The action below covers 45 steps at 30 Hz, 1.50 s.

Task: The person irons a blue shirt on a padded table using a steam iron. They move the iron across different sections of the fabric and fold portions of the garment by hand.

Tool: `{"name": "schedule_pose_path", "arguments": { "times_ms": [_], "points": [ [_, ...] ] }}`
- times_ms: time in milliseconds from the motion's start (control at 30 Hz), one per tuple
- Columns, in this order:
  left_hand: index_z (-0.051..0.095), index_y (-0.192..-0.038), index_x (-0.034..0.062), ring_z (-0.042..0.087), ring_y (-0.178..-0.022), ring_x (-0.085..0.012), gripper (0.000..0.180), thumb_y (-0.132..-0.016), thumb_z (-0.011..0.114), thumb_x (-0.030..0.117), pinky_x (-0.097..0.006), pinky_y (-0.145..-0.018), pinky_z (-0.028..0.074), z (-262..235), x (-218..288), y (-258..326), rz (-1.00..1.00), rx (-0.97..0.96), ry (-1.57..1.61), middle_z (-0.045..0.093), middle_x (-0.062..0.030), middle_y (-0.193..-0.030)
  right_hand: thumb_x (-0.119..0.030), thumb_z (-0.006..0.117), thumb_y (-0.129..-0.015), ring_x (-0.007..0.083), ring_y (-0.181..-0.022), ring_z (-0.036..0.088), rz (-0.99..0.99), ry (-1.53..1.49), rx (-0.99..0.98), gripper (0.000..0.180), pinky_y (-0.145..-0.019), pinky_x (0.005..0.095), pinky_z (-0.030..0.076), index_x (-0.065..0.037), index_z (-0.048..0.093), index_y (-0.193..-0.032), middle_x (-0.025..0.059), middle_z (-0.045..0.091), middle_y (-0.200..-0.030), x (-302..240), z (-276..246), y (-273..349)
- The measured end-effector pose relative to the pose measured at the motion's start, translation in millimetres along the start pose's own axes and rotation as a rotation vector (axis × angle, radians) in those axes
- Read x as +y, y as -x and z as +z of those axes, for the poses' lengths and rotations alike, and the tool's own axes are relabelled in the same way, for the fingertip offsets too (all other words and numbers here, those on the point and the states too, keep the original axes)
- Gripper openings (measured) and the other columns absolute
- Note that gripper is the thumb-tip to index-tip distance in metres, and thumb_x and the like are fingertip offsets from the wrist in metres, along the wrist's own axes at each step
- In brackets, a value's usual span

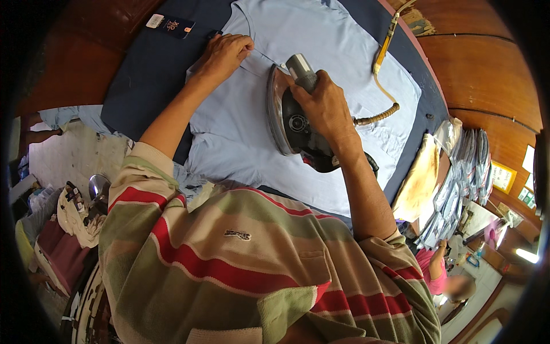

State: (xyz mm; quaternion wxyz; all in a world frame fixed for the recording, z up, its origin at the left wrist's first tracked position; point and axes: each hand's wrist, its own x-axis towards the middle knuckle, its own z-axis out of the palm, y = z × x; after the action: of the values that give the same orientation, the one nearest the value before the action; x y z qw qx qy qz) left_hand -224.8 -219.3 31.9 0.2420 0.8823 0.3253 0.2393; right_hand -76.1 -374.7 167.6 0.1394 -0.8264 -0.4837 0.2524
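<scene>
A light blue shirt [229, 132] lies spread on a dark navy padded ironing surface [137, 74]. My right hand [327, 106] is wrapped round the grey handle of a black clothes iron [295, 126]. The iron rests on the shirt with its pointed end toward the neckline. At the neckline's left side, my left hand [226, 54] has its fingers curled together, pinching the shirt fabric. A navy hang tag [177, 27] with a white sticker lies on the navy cover, beyond my left hand.
A yellow-brown cord [384, 51] with a coiled sleeve crosses the shirt's right side. Stacked packed garments [458, 172] and a scorched yellowish cloth [419, 180] are at the right. A person in pink [435, 269] is at lower right. Piled clothes [77, 215] sit at the left.
</scene>
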Motion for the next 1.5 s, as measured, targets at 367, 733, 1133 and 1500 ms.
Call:
{"name": "schedule_pose_path", "arguments": {
  "times_ms": [367,733,1133,1500],
  "points": [
    [0.058,-0.103,0.0125,0.057,-0.099,-0.0207,0.021,-0.082,0.061,0.012,-0.041,-0.094,0.036,5,14,1,-0.061,0.075,-0.140,0.062,-0.0001,-0.102,-0.032,0.058,-0.081,0.0442,-0.077,0.061,0.016,-0.049,-0.008,0.043,-0.071,0.0457,0.048,0.009,0.050,-0.092,0.0296,0.061,-0.078,2,0,3],
    [0.028,-0.143,0.0217,0.021,-0.138,-0.0169,0.050,-0.097,0.032,0.039,-0.042,-0.105,0.016,29,20,6,-0.013,-0.152,-0.574,0.025,0.0035,-0.149,-0.030,0.063,-0.079,0.0424,-0.078,0.061,0.045,-0.170,-0.026,0.040,-0.068,0.0440,0.047,0.006,0.051,-0.093,0.0288,0.061,-0.077,62,-25,31],
    [0.022,-0.145,0.0217,0.019,-0.138,-0.0155,0.053,-0.096,0.034,0.038,-0.046,-0.108,0.014,23,14,6,0.045,-0.237,-0.523,0.022,0.0026,-0.150,-0.027,0.062,-0.079,0.0337,-0.074,0.065,0.122,-0.111,0.108,0.037,-0.065,0.0390,0.048,0.007,0.054,-0.093,0.0259,0.062,-0.076,101,-53,0],
    [0.019,-0.146,0.0183,0.017,-0.139,-0.0176,0.066,-0.089,0.049,0.030,-0.047,-0.109,0.014,15,17,5,0.025,-0.259,-0.397,0.019,-0.0008,-0.151,-0.025,0.065,-0.079,0.0216,-0.069,0.063,0.036,0.020,-0.001,0.038,-0.065,0.0331,0.049,0.004,0.056,-0.101,0.0178,0.064,-0.077,140,-103,-30]
  ]
}}
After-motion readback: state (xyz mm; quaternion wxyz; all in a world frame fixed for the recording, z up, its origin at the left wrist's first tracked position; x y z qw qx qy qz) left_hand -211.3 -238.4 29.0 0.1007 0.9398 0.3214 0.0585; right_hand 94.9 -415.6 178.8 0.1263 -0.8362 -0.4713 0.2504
